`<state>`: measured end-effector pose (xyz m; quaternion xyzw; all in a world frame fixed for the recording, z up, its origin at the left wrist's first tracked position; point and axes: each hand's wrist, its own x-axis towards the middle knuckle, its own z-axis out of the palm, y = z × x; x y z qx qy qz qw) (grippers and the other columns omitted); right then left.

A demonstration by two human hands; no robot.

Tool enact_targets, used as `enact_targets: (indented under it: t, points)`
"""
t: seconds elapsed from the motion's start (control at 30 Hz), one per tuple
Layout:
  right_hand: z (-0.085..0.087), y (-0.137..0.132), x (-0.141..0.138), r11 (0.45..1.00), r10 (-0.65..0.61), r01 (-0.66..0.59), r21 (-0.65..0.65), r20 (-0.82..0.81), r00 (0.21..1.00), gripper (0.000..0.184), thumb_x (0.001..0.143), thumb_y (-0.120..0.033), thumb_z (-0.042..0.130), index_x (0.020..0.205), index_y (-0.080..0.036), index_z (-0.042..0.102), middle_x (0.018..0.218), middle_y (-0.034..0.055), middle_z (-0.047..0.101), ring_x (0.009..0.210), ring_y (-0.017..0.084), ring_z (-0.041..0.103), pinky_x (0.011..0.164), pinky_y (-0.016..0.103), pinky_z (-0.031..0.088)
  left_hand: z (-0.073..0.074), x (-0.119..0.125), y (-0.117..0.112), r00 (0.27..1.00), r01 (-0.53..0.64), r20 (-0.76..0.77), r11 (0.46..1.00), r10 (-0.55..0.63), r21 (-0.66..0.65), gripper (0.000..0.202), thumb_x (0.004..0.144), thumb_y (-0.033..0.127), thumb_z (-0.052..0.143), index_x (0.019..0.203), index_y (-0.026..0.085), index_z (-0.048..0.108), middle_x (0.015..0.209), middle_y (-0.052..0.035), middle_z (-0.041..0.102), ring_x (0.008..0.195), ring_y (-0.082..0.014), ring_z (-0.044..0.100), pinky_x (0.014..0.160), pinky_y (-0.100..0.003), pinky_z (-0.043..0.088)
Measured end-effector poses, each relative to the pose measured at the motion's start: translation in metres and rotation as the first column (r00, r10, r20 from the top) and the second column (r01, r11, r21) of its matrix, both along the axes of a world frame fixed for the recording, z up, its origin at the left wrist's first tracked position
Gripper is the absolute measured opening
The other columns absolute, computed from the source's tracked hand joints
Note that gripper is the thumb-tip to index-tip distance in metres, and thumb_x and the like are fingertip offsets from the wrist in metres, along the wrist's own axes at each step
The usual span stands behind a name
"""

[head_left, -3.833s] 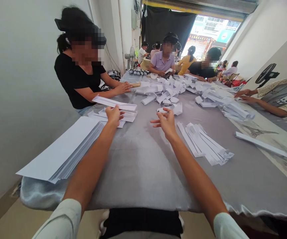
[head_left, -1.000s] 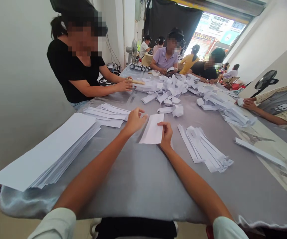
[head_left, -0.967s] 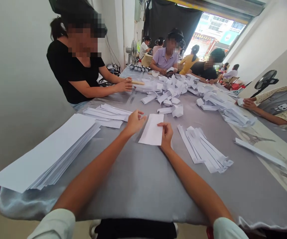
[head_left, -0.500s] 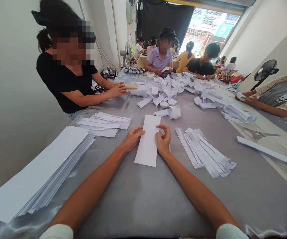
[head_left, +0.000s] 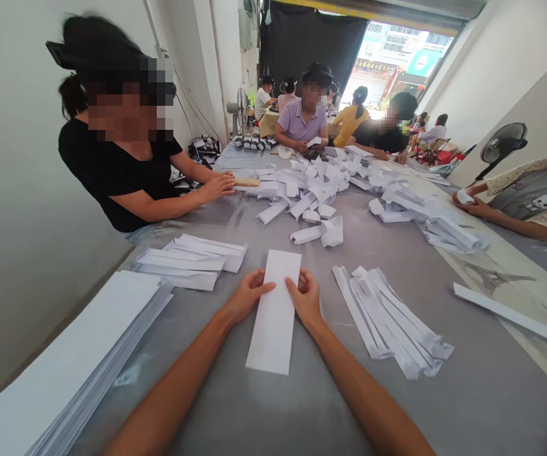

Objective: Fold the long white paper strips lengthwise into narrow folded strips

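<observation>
A long white paper strip lies lengthwise on the grey tablecloth in front of me. My left hand pinches its left edge with fingers curled and the thumb on top. My right hand grips the right edge the same way, fingers closed over the paper. Both hands hold the strip near its far half.
A thick stack of white sheets lies at my near left. Folded strips sit beyond it, and a pile of narrow folded strips lies to my right. Several other people sit round the table among heaps of folded paper.
Both hands reached out empty, then drew a paper strip toward me. The strip now lies lengthwise and closer, with both hands closed on its edges.
</observation>
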<state>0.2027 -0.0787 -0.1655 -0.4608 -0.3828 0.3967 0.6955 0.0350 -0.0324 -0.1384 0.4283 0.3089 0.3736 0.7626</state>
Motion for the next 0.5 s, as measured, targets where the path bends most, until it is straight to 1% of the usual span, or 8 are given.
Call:
enact_targets:
  t: [0.03,0.1,0.17,0.27,0.33,0.37,0.43,0.5]
  points:
    - [0.0015,-0.0010,-0.0009,1.000,0.006,-0.006,0.004,0.011,1.000,0.038,0.086,-0.039,0.082,0.116,-0.019,0.069,0.119,0.0135,0.079,0.101,0.025,0.078,0.082,0.035,0.065,0.0012,-0.0014,0.0000,1.000,-0.005,-0.009,1.000,0.005,-0.008,0.052,0.071,0.035,0.096,0.111,0.015,0.071,0.117,-0.0139,0.079,0.095,-0.0262,0.077,0.088,-0.036,0.059]
    - [0.0036,-0.0026,-0.0015,1.000,0.019,-0.019,-0.007,0.009,1.000,0.035,0.088,-0.041,0.080,0.114,-0.020,0.072,0.115,0.0119,0.080,0.093,0.024,0.077,0.077,0.035,0.064,0.0032,-0.0039,0.0001,1.000,-0.020,-0.013,0.999,0.019,-0.039,0.054,0.069,0.036,0.096,0.113,0.014,0.073,0.115,-0.0144,0.080,0.096,-0.0275,0.077,0.086,-0.036,0.059]
    - [0.0036,-0.0033,-0.0008,0.999,0.029,-0.029,-0.022,0.006,1.000,0.029,0.091,-0.043,0.075,0.109,-0.021,0.075,0.099,0.0082,0.079,0.082,0.022,0.075,0.069,0.032,0.062,0.0034,-0.0058,0.0002,0.999,-0.043,-0.012,0.996,0.043,-0.076,0.054,0.069,0.036,0.095,0.115,0.014,0.074,0.113,-0.0147,0.080,0.094,-0.0284,0.077,0.084,-0.036,0.060]
    - [0.0004,-0.0028,0.0002,0.998,0.049,-0.050,-0.048,-0.021,0.999,0.027,0.094,-0.044,0.067,0.102,-0.020,0.077,0.074,0.0019,0.072,0.061,0.017,0.063,0.051,0.026,0.050,-0.0010,-0.0076,0.0001,0.995,-0.098,-0.043,0.991,0.094,-0.089,0.050,0.069,0.035,0.094,0.111,0.014,0.076,0.107,-0.0142,0.081,0.088,-0.0279,0.077,0.077,-0.035,0.060]
    - [-0.0013,-0.0024,-0.0004,0.997,0.064,-0.065,-0.045,-0.038,0.997,0.026,0.093,-0.042,0.065,0.102,-0.019,0.076,0.065,-0.0013,0.065,0.052,0.015,0.054,0.044,0.025,0.042,-0.0044,-0.0077,-0.0002,0.990,-0.131,-0.063,0.989,0.126,-0.075,0.046,0.068,0.033,0.093,0.106,0.014,0.076,0.101,-0.0126,0.081,0.082,-0.0267,0.076,0.072,-0.033,0.059]
    - [-0.0013,-0.0022,-0.0010,0.997,0.070,-0.072,-0.038,-0.042,0.997,0.026,0.092,-0.041,0.064,0.102,-0.019,0.076,0.062,-0.0025,0.063,0.049,0.015,0.051,0.043,0.024,0.039,-0.0053,-0.0072,-0.0006,0.989,-0.140,-0.065,0.988,0.136,-0.065,0.044,0.067,0.033,0.093,0.103,0.015,0.077,0.098,-0.0116,0.081,0.080,-0.0261,0.075,0.069,-0.032,0.058]
    - [0.0006,-0.0023,-0.0022,0.997,0.068,-0.069,-0.028,-0.035,0.997,0.027,0.092,-0.041,0.061,0.101,-0.019,0.074,0.058,-0.0040,0.060,0.047,0.015,0.048,0.044,0.025,0.039,-0.0051,-0.0054,-0.0018,0.987,-0.150,-0.068,0.988,0.147,-0.039,0.041,0.068,0.034,0.092,0.102,0.015,0.077,0.094,-0.0100,0.081,0.078,-0.0252,0.074,0.066,-0.031,0.057]
    - [0.0043,-0.0022,-0.0031,0.999,0.038,-0.037,-0.011,0.019,0.999,0.027,0.092,-0.041,0.059,0.097,-0.020,0.075,0.062,-0.0026,0.063,0.053,0.016,0.054,0.049,0.026,0.044,-0.0028,-0.0027,-0.0032,0.986,-0.150,-0.075,0.989,0.149,0.000,0.043,0.068,0.035,0.092,0.103,0.016,0.076,0.096,-0.0094,0.081,0.079,-0.0247,0.074,0.066,-0.030,0.056]
